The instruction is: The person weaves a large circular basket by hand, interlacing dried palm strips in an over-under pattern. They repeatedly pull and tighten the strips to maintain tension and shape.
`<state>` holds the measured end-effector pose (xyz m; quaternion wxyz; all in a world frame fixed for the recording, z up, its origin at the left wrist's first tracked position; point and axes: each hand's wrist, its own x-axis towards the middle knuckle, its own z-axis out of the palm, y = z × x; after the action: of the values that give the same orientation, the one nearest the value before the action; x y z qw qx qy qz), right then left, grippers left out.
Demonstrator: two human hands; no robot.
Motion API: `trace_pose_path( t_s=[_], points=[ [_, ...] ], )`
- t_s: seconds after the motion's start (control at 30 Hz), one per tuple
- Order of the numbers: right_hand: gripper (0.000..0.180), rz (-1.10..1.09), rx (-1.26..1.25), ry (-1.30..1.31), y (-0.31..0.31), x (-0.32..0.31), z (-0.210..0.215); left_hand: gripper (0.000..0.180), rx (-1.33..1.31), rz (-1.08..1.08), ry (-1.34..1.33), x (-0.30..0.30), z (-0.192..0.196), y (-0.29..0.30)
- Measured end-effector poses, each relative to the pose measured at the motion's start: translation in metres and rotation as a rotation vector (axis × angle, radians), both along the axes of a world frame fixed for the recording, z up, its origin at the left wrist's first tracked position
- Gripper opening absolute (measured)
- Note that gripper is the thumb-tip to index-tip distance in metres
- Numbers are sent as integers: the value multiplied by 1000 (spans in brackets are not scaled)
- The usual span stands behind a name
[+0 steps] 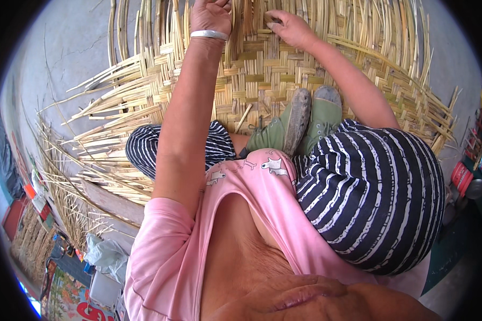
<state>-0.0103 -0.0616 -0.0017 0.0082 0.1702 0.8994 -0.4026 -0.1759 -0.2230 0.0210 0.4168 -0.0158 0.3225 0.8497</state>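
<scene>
The left hand curls its fingers around upright strips of the woven mat; the right hand presses bent fingers onto the weave.

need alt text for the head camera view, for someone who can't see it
Seen from above, a person squats on a large woven bamboo mat, both hands pressed on its strips: left hand with a silver bracelet, right hand beside it. Green shoes rest on the mat; loose strips fan out at the left over the concrete floor.
</scene>
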Motion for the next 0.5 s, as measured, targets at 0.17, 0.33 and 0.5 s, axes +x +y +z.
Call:
trace_pose_path(
  t_s=[0.17,0.33,0.5],
  points=[
    [33,-27,-274,5,14,0,-24,55,-175,-47,-190,0,0,-3],
    [32,-52,-228,-25,6,-1,-18,25,-157,-110,127,3,5,-27],
    [30,-55,-193,-21,4,5,-21,25,-340,34,87,26,9,-56]
  ],
)
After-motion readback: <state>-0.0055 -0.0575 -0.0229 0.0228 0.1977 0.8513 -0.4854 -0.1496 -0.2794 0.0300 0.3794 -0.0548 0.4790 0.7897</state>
